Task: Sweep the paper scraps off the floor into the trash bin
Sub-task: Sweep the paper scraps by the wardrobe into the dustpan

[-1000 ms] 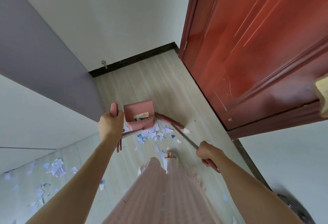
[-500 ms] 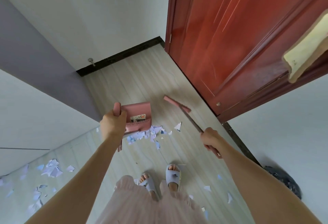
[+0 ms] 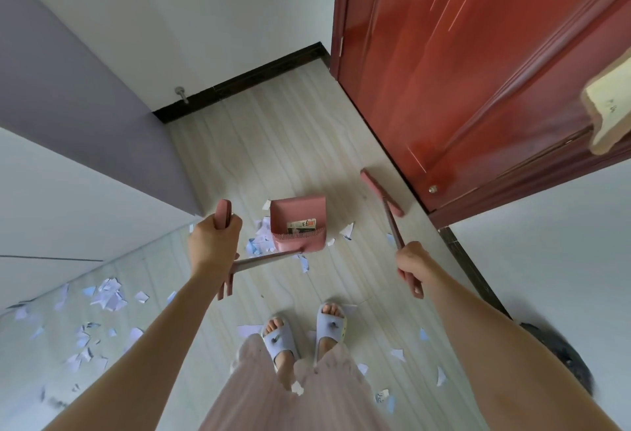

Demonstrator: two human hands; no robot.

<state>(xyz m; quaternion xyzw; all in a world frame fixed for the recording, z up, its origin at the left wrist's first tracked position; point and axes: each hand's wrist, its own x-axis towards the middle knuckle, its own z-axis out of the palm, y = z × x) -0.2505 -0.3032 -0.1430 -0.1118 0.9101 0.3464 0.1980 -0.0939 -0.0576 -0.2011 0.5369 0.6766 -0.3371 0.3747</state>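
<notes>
My left hand (image 3: 213, 243) grips the pink handle of a long-handled pink dustpan (image 3: 297, 224), whose pan stands on the wood floor ahead of my feet. My right hand (image 3: 411, 265) grips the broom stick; the pink broom head (image 3: 380, 191) lies to the right of the pan, near the red door. White and blue paper scraps (image 3: 259, 243) cluster just left of the pan. One scrap (image 3: 347, 230) sits to its right. More scraps (image 3: 397, 355) lie around my slippers. The black trash bag (image 3: 560, 359) shows at the lower right, partly hidden by my arm.
A red wooden door (image 3: 478, 65) stands at the right. A white wall with dark skirting (image 3: 252, 79) and a door stopper (image 3: 181, 94) closes off the far end. A glossy panel (image 3: 51, 311) at the left reflects scraps. My feet in grey slippers (image 3: 304, 331) stand below the pan.
The broom head has swung from against the pan out to the right, towards the door. The dustpan has shifted right, leaving the scrap pile at its left. The view has tilted down.
</notes>
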